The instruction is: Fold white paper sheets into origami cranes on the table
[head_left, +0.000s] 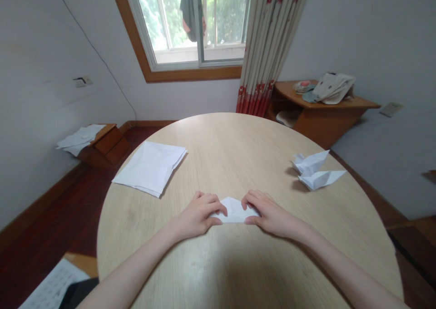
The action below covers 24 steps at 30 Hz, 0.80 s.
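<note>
A small folded sheet of white paper (232,211) lies on the round wooden table in front of me, its top edge rising to a low point. My left hand (203,213) grips its left end, thumb at the near edge and fingers curled over the top. At the right end my right hand (264,211) holds it the same way, thumb below and fingertips above. Both ends of the paper are hidden under the fingers.
A stack of white paper sheets (150,168) rests on the table's left side. Two folded paper birds (315,169) sit at the right. Beyond the round table (221,141) are a curtain (262,50), a desk with a bag (334,87) and a low cabinet (111,143).
</note>
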Each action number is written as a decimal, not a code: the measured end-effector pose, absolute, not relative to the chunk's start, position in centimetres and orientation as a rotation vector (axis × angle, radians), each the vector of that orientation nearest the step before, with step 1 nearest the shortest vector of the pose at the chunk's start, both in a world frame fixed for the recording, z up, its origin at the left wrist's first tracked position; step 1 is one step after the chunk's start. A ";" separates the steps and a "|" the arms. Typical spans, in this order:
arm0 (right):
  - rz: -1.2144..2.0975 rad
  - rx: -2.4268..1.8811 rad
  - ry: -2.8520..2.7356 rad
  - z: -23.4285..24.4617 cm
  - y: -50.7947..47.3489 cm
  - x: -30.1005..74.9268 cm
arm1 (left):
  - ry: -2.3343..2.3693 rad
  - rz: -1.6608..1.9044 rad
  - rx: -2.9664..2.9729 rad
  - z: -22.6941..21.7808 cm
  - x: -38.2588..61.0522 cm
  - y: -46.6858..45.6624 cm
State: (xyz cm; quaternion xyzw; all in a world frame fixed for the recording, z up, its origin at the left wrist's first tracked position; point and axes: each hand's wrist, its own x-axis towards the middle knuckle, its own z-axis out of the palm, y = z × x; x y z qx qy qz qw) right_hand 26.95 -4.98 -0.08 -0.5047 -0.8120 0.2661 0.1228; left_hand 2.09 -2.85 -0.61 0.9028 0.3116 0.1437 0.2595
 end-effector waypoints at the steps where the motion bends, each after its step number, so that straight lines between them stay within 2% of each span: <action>1: 0.769 -1.460 -2.373 -0.1 -5.0 26.9 | 0.822 0.423 2.477 -0.5 2.1 -3.0; 9: 0.688 -1.443 -2.432 -0.1 -5.0 26.5 | 0.722 0.488 2.739 -1.0 2.4 -3.4; 24: 0.295 -1.431 -2.536 -2.7 -5.0 26.2 | 0.946 0.370 2.863 -0.8 2.7 -3.6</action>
